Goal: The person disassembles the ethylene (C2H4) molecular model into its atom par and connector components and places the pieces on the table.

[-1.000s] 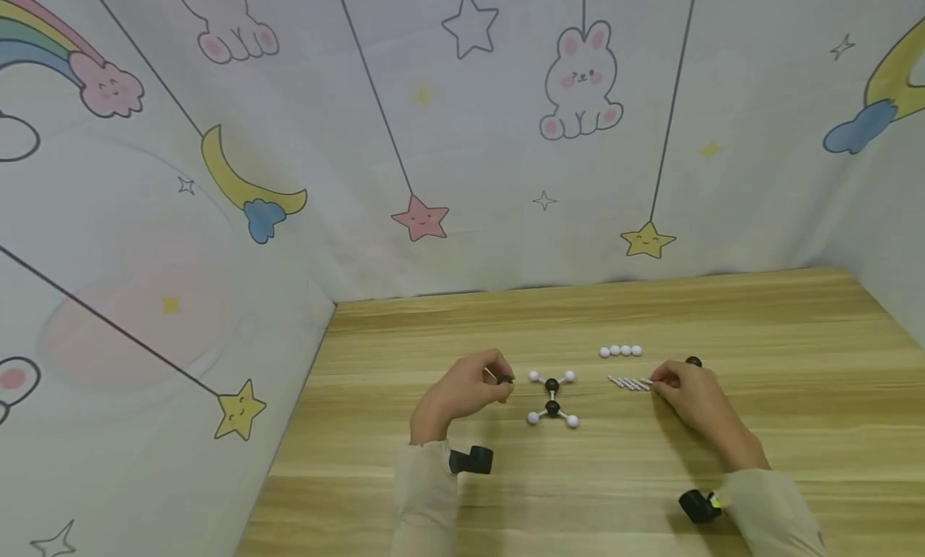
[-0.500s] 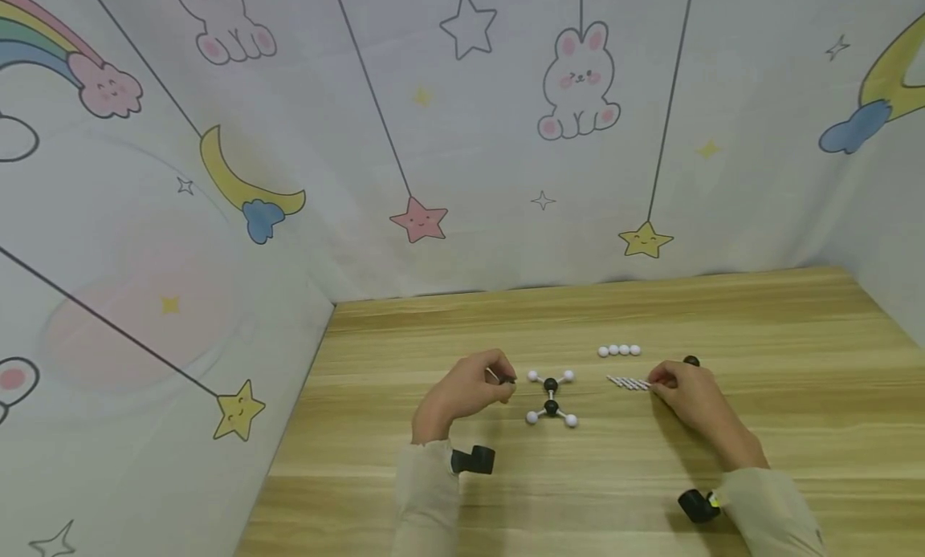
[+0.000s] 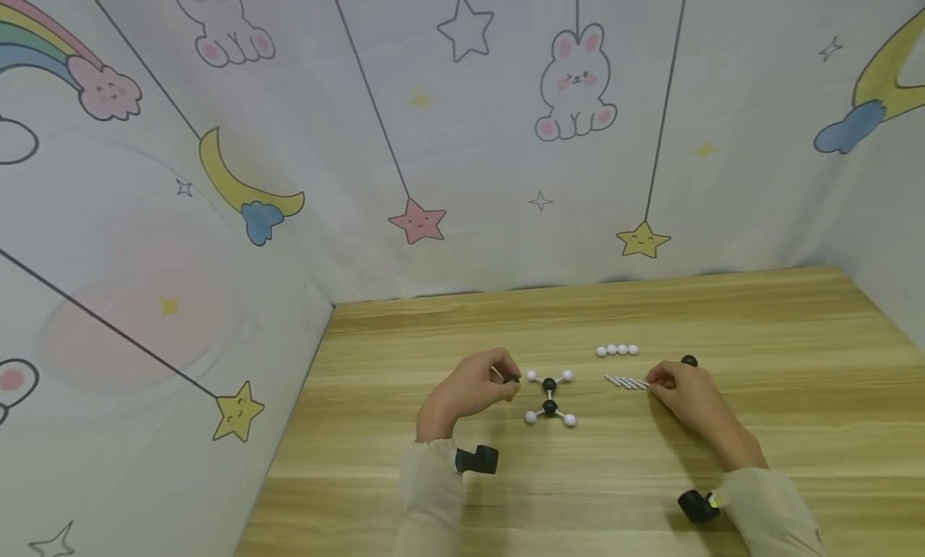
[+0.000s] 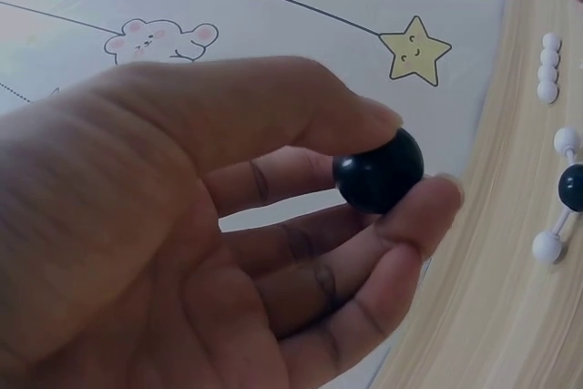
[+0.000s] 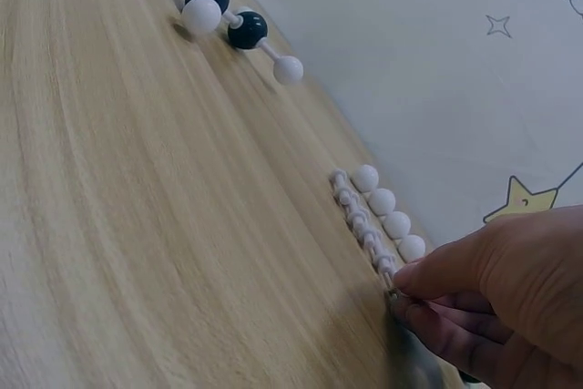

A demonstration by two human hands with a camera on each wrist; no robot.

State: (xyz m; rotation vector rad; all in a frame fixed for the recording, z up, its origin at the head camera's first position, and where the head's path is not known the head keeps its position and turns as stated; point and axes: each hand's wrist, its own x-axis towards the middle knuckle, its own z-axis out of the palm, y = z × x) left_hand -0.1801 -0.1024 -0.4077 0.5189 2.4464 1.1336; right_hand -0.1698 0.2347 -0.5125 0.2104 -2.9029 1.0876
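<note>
My left hand (image 3: 466,392) is raised over the wooden table, left of a ball-and-stick molecule model (image 3: 549,408). In the left wrist view, its thumb and fingers pinch a glossy black ball (image 4: 378,175). The model has two black balls joined in the middle and white balls at its ends. To the right, my right hand (image 3: 690,392) is low at the near end of a row of thin whitish connector sticks (image 3: 625,382). Seen from the right wrist, the thumb (image 5: 424,275) and index finger pinch the end stick of that row, mostly hidden by the fingertips.
Behind the sticks runs a short row of white balls (image 3: 617,350). Another black ball (image 3: 690,361) shows just past the right hand. The wooden table (image 3: 405,324) meets a printed cloth backdrop (image 3: 499,260) at the back and left.
My left hand, with the black ball, has drifted slightly right toward the molecule model. The right hand stays at the end of the stick row. The head view has shifted a little.
</note>
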